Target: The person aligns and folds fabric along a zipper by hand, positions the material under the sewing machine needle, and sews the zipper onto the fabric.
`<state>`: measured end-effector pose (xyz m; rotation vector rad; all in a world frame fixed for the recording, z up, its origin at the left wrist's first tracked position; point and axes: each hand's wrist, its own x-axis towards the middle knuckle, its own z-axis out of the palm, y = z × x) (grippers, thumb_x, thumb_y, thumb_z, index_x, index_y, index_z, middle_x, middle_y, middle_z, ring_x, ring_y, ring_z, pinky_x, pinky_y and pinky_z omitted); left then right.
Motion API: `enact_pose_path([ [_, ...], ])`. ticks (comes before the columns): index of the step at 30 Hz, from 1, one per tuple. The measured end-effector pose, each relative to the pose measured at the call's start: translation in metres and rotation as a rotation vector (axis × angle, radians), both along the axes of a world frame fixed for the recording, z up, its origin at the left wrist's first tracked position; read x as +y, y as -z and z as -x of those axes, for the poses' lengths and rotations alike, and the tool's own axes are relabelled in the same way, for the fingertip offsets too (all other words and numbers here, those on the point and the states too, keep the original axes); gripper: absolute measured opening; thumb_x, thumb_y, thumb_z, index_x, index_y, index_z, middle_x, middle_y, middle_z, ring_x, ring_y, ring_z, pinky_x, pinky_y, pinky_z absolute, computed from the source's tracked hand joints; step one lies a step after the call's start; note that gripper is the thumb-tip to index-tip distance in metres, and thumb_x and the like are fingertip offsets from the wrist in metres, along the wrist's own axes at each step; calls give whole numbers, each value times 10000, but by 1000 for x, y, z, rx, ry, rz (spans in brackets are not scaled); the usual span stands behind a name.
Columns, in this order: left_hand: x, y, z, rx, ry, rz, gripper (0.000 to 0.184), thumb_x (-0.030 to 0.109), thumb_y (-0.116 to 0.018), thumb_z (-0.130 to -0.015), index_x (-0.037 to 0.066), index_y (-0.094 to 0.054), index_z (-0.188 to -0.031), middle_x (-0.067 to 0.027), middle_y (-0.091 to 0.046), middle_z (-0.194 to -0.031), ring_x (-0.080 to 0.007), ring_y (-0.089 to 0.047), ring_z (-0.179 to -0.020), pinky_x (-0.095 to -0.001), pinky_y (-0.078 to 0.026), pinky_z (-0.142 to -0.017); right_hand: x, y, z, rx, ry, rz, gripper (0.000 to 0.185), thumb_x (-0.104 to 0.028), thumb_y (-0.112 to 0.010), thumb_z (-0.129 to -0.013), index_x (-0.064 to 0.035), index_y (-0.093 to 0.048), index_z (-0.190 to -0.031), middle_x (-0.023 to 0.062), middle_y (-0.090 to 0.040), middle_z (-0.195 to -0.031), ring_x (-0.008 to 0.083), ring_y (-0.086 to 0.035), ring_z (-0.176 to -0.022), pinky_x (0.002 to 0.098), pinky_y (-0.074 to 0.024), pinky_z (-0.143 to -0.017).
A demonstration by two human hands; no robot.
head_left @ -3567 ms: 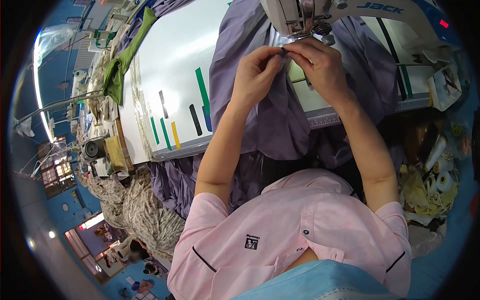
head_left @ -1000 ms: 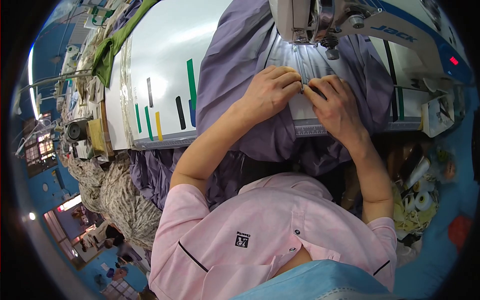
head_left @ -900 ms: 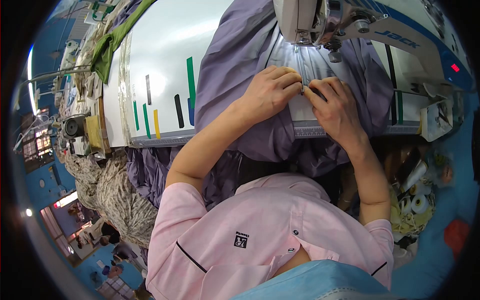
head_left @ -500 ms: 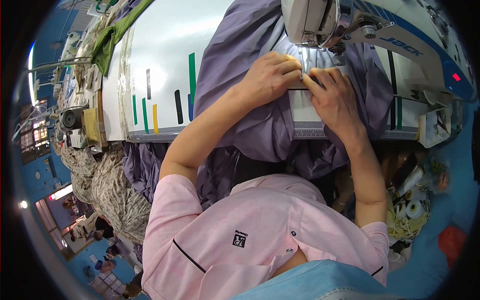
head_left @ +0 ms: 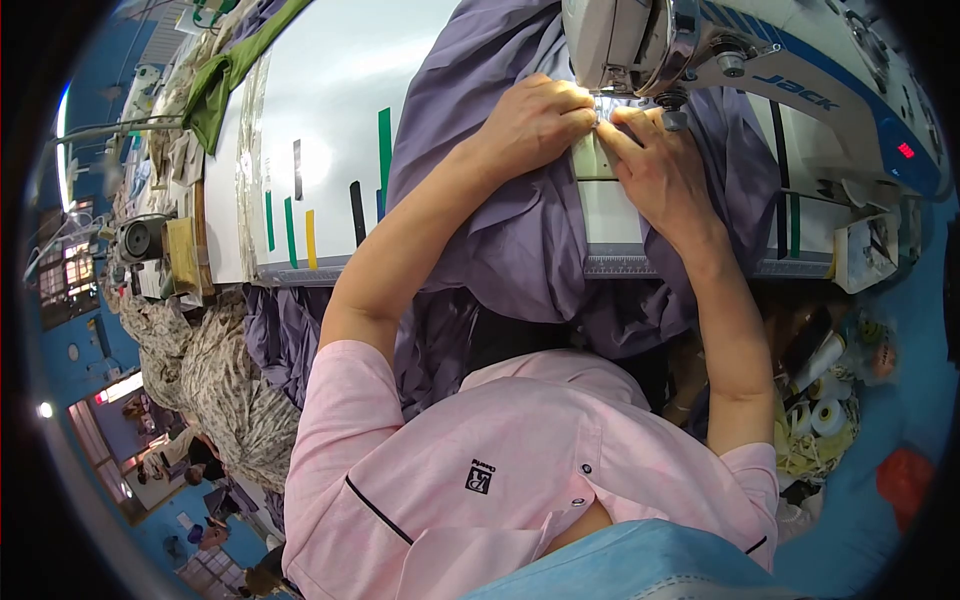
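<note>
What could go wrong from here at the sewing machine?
Fingers: both the left hand and right hand have fingertips close under the sewing machine head, so a slip could put one in the stitching area.

Drag: the purple fabric hangs over the table's front edge; its weight might pull the work out of line.

Catching: loose folds lie beside the hands and could get stitched in.
</note>
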<state>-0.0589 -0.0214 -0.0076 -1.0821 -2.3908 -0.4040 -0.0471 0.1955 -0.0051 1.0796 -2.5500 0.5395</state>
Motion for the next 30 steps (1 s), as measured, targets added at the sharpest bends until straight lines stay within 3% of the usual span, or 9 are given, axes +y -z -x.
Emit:
enact_pose_path([
  [7,-1,4,9,28,-11,6,99,174,-693,-774,136,-684,-865,14,-655,-881,-164,-613,-820,-319,-464,-741,-2,0,5,-25,3,57,309,-113,-656,-819,-132,-681,-1127,53,-693,-1141,305,-612,-988,420,-487,-839],
  [13,-6,3,22,8,-66,58,55,184,-665,-798,137,-664,-828,-5,-607,-800,-171,-609,-828,-323,-453,-737,3,2,9,18,-12,135,272,-76,-663,-778,-77,-692,-1048,79,-687,-1008,298,-608,-937,408,-497,-804],
  [16,-7,3,23,-9,-70,44,53,181,-658,-807,131,-663,-823,-12,-613,-814,-178,-615,-846,-330,-454,-742,8,6,10,-103,45,190,236,-73,-653,-786,-56,-691,-1018,101,-671,-949,311,-611,-905,416,-504,-790],
  [19,-5,4,24,3,-64,-9,92,200,-685,-828,111,-674,-810,-25,-619,-807,-201,-602,-818,-347,-460,-742,2,-3,14,-17,59,209,186,-100,-648,-824,-52,-696,-996,118,-666,-893,322,-614,-891,427,-505,-784],
  [22,-7,11,28,26,-64,-35,86,198,-668,-835,116,-675,-861,-19,-643,-906,-193,-620,-886,-343,-459,-765,-1,-2,25,23,55,4,247,-169,-610,-927,-86,-677,-1149,161,-674,-979,329,-669,-844,409,-533,-767],
  [24,-9,16,32,99,-64,-96,64,175,-638,-817,130,-664,-854,-3,-672,-975,-172,-640,-937,-330,-453,-776,-1,-8,33,-29,23,-52,286,-189,-616,-929,-66,-664,-1182,180,-681,-949,345,-670,-847,421,-529,-778],
  [28,-29,18,41,-33,-143,-57,120,196,-632,-879,119,-680,-958,-4,-684,-1055,-177,-634,-1007,-341,-454,-833,-3,-5,49,-112,-57,-172,316,-195,-621,-923,-3,-650,-1171,209,-691,-907,371,-675,-835,432,-529,-772],
  [29,-35,17,41,-43,-123,-79,110,192,-630,-879,115,-676,-942,0,-682,-1042,-189,-635,-992,-344,-455,-842,-2,-9,48,-216,-17,-300,373,-217,-609,-926,6,-618,-1224,204,-681,-1062,356,-657,-981,419,-506,-866],
  [30,-42,18,38,-36,-112,-77,107,193,-629,-880,115,-674,-938,-1,-681,-1039,-189,-636,-989,-342,-455,-849,1,-12,41,-126,-37,-236,391,-232,-614,-918,-9,-609,-1239,189,-666,-1101,339,-638,-1020,417,-501,-866],
])
